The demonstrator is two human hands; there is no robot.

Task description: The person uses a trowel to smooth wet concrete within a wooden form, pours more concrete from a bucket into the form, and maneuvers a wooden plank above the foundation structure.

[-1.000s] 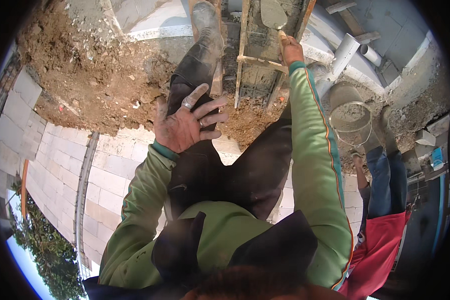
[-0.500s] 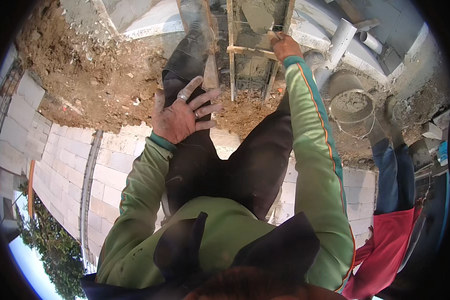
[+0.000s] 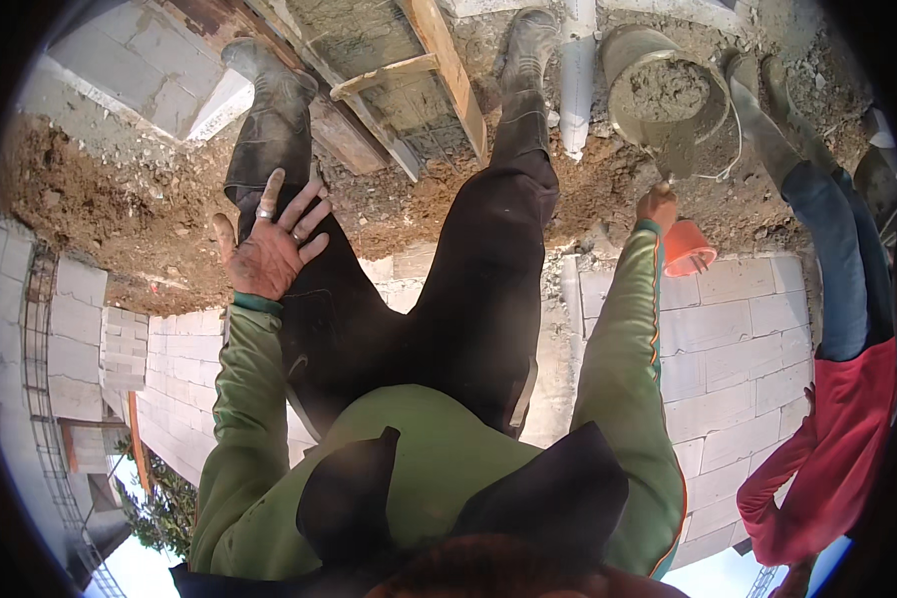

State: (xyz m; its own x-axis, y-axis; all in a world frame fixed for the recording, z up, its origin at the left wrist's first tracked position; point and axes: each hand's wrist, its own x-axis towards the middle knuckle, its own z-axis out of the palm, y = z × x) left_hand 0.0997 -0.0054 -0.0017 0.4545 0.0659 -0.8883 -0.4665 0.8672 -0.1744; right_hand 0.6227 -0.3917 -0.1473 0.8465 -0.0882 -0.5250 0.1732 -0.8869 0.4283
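Observation:
My right hand is closed round the handle of a mortar-covered trowel. The trowel's grey blade points at the near rim of a bucket of wet mortar; I cannot tell whether it touches the mortar. Over my left thigh my left hand hangs open, palm up, fingers spread, rings on two of them, holding nothing. Between my boots lies a wooden formwork with a short crosspiece, grey mortar inside it.
Just right of my right hand is a small orange bucket. A white pipe lies left of the mortar bucket. On the right stands a person in a red top. Block walls and loose brown soil surround me.
My right hand has moved with the trowel from the formwork to the mortar bucket on the right. My view has turned rightward. My left hand stays open.

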